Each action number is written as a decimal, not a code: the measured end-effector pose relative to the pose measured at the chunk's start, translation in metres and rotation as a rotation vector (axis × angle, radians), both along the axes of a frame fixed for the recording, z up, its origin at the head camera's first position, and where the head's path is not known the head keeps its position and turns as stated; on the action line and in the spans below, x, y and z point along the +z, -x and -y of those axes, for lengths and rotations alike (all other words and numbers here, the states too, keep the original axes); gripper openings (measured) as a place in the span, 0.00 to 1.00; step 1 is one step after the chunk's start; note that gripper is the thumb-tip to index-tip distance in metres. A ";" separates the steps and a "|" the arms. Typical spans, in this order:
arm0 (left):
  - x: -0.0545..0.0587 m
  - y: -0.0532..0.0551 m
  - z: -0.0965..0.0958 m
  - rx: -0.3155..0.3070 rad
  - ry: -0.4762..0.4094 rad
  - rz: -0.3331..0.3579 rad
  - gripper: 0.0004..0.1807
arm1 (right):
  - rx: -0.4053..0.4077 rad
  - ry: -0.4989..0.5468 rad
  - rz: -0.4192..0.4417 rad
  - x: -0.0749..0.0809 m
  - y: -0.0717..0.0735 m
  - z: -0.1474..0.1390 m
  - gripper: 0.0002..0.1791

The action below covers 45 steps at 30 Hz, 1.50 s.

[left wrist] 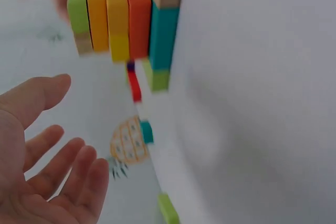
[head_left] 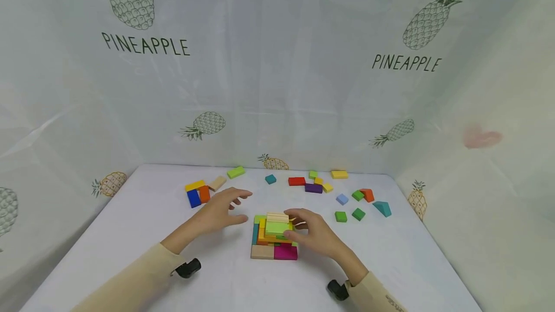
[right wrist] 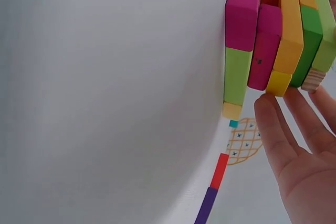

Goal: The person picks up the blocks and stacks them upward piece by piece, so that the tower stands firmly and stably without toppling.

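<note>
A stepped stack of coloured wooden blocks point(head_left: 262, 253) stands on the white table, with wood-coloured, magenta, teal, orange, yellow and green pieces in its layers. On its top lie a light green block point(head_left: 275, 228) and a ridged wood-coloured block point(head_left: 276, 217). My right hand point(head_left: 316, 235) pinches lightly about this top pair, its thumb by the light green block and fingers at the far side. In the right wrist view, the fingertips point(right wrist: 266, 102) lie close beside the yellow layer. Left of the stack, apart from it, my left hand point(head_left: 221, 211) hovers with spread fingers and holds nothing.
At the back left lie a blue block point(head_left: 193, 198), an orange block point(head_left: 204, 194) and a yellow block point(head_left: 195, 185). Red point(head_left: 297, 181) and purple point(head_left: 313, 188) blocks lie behind the stack. Small green cubes and a teal triangle point(head_left: 382, 208) are scattered to the right. A pineapple-printed curtain hangs behind.
</note>
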<state>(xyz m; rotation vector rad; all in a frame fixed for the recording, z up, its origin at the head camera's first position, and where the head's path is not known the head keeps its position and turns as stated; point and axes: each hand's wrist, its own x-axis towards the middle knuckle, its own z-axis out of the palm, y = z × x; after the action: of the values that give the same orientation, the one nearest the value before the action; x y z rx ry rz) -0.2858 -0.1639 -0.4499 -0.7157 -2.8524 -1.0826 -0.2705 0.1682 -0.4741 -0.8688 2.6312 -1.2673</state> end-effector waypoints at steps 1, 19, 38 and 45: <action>0.000 0.004 0.008 0.020 0.008 -0.018 0.36 | 0.000 0.002 0.001 0.000 0.000 0.000 0.31; -0.038 0.052 0.139 0.108 0.184 -0.109 0.30 | 0.012 0.018 0.030 -0.006 0.000 0.002 0.30; -0.036 0.043 0.150 0.064 0.266 -0.085 0.22 | 0.010 0.024 0.061 -0.002 0.002 -0.002 0.31; -0.034 0.032 0.155 0.084 0.262 -0.023 0.19 | 0.009 0.026 0.071 0.000 0.002 -0.001 0.32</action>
<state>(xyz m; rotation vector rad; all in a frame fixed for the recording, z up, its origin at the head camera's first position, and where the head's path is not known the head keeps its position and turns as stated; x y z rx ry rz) -0.3182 -0.3187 -0.4840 -0.6046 -3.0061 -0.6933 -0.2728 0.1696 -0.4744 -0.8221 2.5592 -1.3076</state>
